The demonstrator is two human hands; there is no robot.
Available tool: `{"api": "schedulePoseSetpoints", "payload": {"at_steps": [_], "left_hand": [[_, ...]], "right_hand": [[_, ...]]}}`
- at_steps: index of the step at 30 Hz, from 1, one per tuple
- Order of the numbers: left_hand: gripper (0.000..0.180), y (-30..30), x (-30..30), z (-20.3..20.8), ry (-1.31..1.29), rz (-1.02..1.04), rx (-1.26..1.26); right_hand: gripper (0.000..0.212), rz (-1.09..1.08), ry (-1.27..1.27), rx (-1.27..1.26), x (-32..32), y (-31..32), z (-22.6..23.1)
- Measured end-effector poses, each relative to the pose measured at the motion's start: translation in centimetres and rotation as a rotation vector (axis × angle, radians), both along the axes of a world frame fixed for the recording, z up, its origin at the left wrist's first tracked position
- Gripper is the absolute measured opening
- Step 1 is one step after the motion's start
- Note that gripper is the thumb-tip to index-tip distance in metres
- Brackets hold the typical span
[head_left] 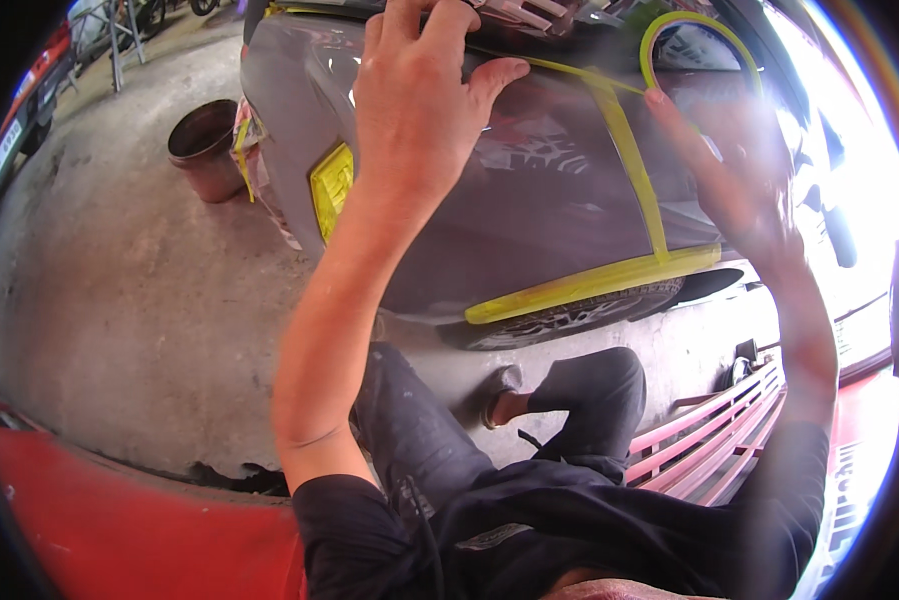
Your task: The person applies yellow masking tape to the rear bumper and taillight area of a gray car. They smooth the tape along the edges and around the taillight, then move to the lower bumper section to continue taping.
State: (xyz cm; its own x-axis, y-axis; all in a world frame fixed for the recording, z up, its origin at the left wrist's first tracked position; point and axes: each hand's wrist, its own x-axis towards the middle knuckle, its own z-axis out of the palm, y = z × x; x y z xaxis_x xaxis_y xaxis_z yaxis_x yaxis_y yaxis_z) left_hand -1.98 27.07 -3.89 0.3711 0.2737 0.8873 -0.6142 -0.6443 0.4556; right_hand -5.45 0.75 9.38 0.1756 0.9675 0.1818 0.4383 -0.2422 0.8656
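Note:
A grey car body panel is in front of me. My left hand reaches over its upper edge with the fingers bent and apart and the thumb stretched to the right; part of the fingertips is cut off by the top of the view. My right hand, blurred, holds a roll of yellow masking tape at the upper right. From the roll a thin tape strip runs left along the panel's edge toward my left thumb. More yellow tape crosses the panel downward, and a wide band follows the wheel arch.
Below the arch is a wheel. Yellow tape covers a lamp-shaped patch left of my forearm. A dark bucket stands on the concrete floor. A red slatted bench is at the right, a red surface at the lower left.

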Motion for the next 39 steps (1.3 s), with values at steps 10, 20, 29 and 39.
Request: {"api": "schedulePoseSetpoints", "payload": {"at_steps": [10,20,29,39], "left_hand": [[0.040,-1.7,2.3,-0.8,-0.189,0.158,0.005],[0.044,-1.6,2.4,-1.2,-0.142,0.194,-0.001],[0.058,-4.9,2.9,-0.3,-0.185,0.098,-0.089],[0.058,-6.3,2.5,0.9,-0.084,0.081,-0.186]], "right_hand": [[0.063,0.128,-0.102,0.007,2.6,-1.2,0.9],[0.010,-0.176,0.032,0.187,2.5,-1.1,4.3],[0.012,-0.009,0.048,0.204,4.2,-2.9,4.8],[0.018,0.457,-0.170,0.294,7.0,-4.3,2.8]]}}
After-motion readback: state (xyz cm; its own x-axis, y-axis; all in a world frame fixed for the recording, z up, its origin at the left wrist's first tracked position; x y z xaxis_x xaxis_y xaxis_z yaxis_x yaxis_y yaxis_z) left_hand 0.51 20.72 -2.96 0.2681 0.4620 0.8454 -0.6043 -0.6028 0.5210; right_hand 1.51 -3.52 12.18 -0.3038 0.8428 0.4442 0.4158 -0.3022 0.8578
